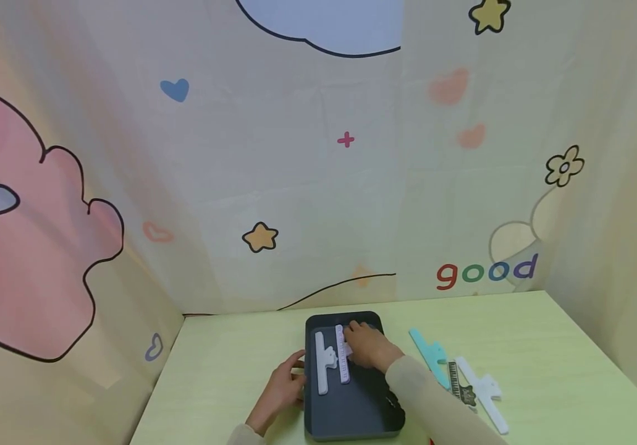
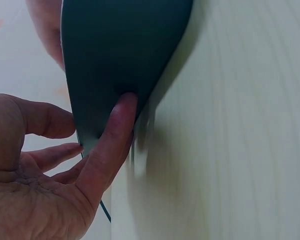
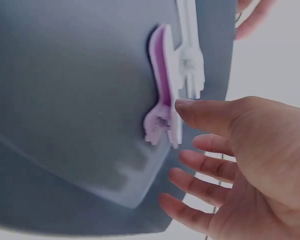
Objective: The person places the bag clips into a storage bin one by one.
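Head view: the purple clip [image 1: 342,358] lies toward the tray's [image 1: 354,408] eleven o'clock. The right hand [image 1: 371,346], loosely open, grips nothing; its careless brush might push the clip onto the white clip [image 1: 321,364] at nine o'clock. The left hand [image 1: 280,389] touches the tray, fingers extended.

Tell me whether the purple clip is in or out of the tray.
In: the head view shows the purple clip lying in the dark tray, beside a white clip.

Curtained tabletop booth: cartoon-print cloth [image 1: 274,142] around pale table [image 1: 212,346].
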The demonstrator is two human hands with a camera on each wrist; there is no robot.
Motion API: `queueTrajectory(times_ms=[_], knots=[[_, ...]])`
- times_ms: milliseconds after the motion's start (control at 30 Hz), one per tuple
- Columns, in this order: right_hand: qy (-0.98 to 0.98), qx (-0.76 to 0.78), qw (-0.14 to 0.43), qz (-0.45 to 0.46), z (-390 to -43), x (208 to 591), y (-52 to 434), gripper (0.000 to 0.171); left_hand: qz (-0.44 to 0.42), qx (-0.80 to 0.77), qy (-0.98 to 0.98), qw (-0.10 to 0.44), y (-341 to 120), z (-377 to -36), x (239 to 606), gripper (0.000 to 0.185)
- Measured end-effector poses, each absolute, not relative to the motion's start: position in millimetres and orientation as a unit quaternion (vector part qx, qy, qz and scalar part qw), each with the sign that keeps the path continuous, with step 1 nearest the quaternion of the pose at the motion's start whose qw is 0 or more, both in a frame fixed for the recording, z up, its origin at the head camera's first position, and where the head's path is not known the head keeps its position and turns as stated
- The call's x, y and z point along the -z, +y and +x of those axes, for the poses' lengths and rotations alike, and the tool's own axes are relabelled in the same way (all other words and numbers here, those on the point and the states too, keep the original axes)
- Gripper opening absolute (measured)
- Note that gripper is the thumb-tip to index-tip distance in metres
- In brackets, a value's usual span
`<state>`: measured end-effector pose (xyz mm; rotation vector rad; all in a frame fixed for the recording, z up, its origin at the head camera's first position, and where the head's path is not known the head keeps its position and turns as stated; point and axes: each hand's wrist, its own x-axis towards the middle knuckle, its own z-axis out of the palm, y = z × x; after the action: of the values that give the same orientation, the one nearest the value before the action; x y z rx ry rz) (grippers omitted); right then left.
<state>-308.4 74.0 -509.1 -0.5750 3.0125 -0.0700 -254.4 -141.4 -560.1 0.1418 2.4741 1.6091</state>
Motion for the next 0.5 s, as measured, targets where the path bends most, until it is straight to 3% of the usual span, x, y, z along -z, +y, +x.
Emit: queueTrajectory(times_ms=[500], knots=[[0.971,0.049,-0.035,-0.231,-289.4,487.1,91.9,0.047,0.062,-0.541,0.834,0.085,-142.6,-252.8,558.6,0.061]])
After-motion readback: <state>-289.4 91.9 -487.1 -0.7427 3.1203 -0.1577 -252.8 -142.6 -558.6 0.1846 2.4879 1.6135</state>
